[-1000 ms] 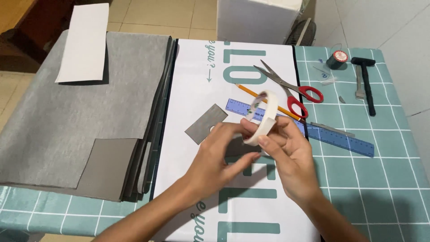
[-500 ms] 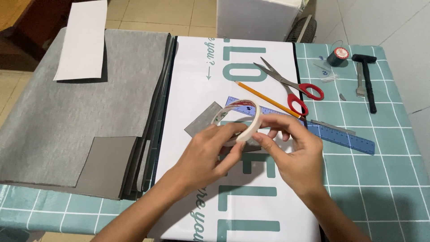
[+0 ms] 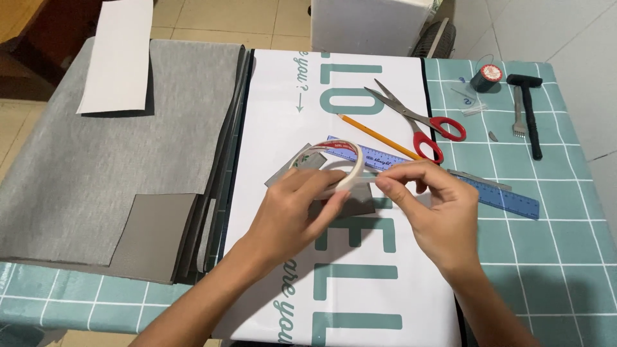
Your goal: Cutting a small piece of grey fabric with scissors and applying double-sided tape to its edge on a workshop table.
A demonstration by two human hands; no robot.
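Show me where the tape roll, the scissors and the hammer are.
Tape roll (image 3: pixel 347 168): head view, on the roll's right rim.
Scissors (image 3: pixel 448 128): head view, on a red handle loop.
Hammer (image 3: pixel 532 122): head view, on the black handle.

From my seat I see red-handled scissors (image 3: pixel 418 122) lying open just above a yellow pencil (image 3: pixel 376 135) and a blue ruler (image 3: pixel 443 177) on the white printed sheet (image 3: pixel 360 283). To the far right, on the teal checked tablecloth (image 3: pixel 553 244), lie a black hammer (image 3: pixel 528 109) and a dark thread spool (image 3: pixel 486 77). At left, grey fabric (image 3: pixel 96 173) carries a white paper sheet (image 3: pixel 119 54) and a darker grey rectangle (image 3: pixel 151 238).
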